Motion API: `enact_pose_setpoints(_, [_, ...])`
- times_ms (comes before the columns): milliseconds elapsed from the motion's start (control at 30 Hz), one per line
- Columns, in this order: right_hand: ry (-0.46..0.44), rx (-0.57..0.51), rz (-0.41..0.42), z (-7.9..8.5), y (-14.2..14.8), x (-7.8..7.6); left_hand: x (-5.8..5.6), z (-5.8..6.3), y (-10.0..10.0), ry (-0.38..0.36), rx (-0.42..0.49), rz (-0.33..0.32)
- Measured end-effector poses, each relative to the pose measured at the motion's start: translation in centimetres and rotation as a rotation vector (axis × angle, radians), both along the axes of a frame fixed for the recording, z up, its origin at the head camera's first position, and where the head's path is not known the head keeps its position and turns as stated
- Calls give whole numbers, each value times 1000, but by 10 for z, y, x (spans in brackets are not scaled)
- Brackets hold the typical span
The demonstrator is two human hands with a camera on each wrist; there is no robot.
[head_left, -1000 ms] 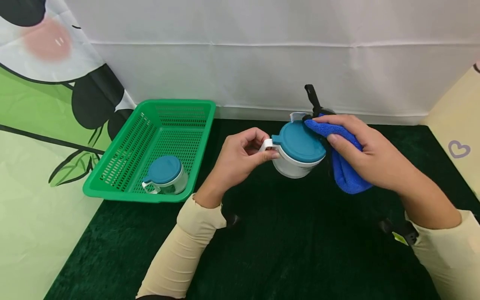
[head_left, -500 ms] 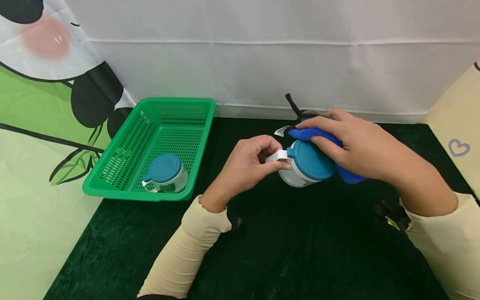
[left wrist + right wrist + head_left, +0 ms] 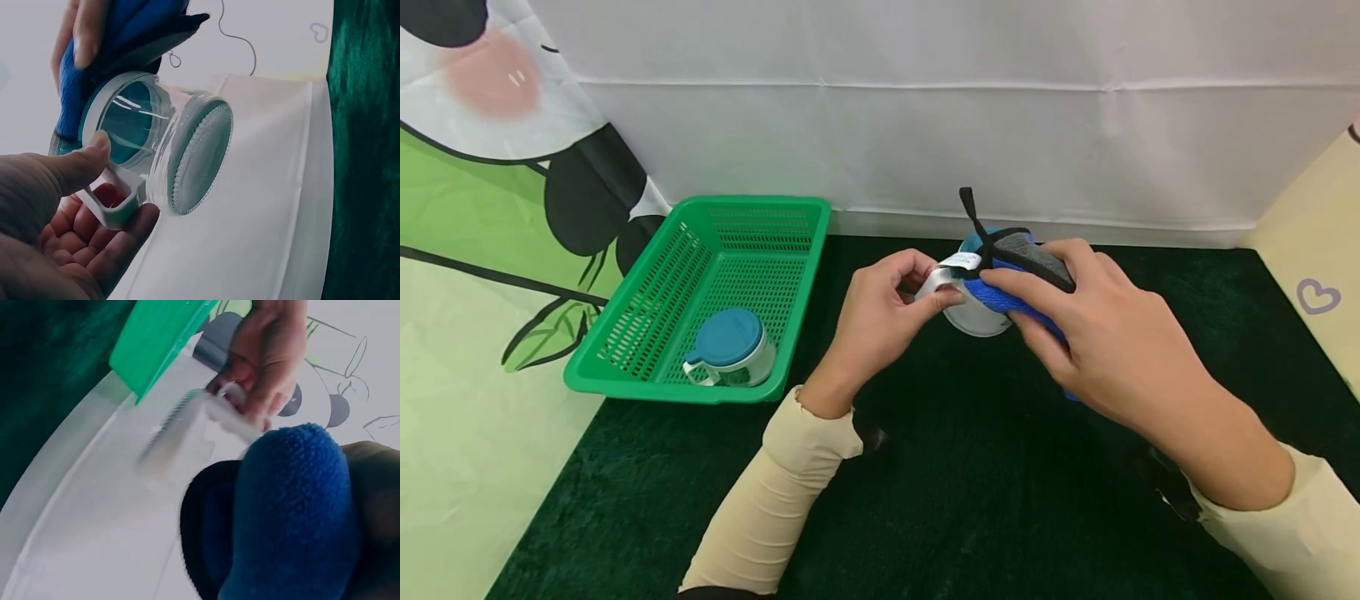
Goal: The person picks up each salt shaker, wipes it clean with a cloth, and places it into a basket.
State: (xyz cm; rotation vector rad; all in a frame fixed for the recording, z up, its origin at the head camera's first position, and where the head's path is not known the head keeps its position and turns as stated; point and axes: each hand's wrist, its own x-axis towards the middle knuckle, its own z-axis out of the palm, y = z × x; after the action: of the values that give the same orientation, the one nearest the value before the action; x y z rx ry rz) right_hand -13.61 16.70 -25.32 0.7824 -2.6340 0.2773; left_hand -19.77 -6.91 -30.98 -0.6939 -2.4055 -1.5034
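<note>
My left hand [image 3: 880, 317] pinches the white handle [image 3: 119, 212] of a glass jar [image 3: 194, 156] with a teal lid. The jar is held tilted above the table, its ribbed base turned to the right in the left wrist view. Folded in my right hand [image 3: 1112, 342] is a blue cloth [image 3: 1007, 300] with a grey side, black edging and a black loop. It lies against the lid and hides most of it in the head view. A white tag [image 3: 962, 260] hangs from the cloth. In the right wrist view the cloth [image 3: 294, 512] fills the foreground and the jar is blurred.
To the left stands a green plastic basket [image 3: 692, 395] with slotted walls. Inside it sits a similar jar with a blue lid [image 3: 728, 337]. Dark green cloth [image 3: 970, 500] covers the table, and a white backdrop [image 3: 887, 158] rises behind it.
The jar shifted right, then back left, and its lid now tilts away from view. My right hand carried the cloth leftward over the lid, grey side now showing. The basket has stayed put.
</note>
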Motion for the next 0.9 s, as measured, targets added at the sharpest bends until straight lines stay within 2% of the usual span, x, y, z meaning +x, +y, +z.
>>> enact_pose_setpoints(133, [-20, -64, -9, -5, 9, -4, -2, 1, -5, -16, 43, 2])
enact_pose_setpoints(233, [-90, -184, -3, -9, 16, -10, -2, 2, -9, -19, 72, -26])
enact_pose_setpoints(400, [-323, -443, 80, -10, 29, -25, -4, 1, -14, -12, 85, -107])
enact_pose_setpoints(533, [-519, -530, 189, -3, 35, -41, -4, -1, -16, -18, 70, -183])
enact_pose_setpoints(633, [-610, -504, 250, 3, 36, -49, -4, -2, -18, -15, 47, -232])
enact_pose_setpoints(700, [-613, -446, 260, 7, 35, -51, -3, -2, -17, -8, 22, -252])
enact_pose_setpoints(800, [-555, -316, 195, 14, 29, -49, -2, -1, -14, 0, -10, -249])
enact_pose_setpoints(900, [-413, -129, 68, 18, 16, -41, -1, -2, -8, 10, -38, -201])
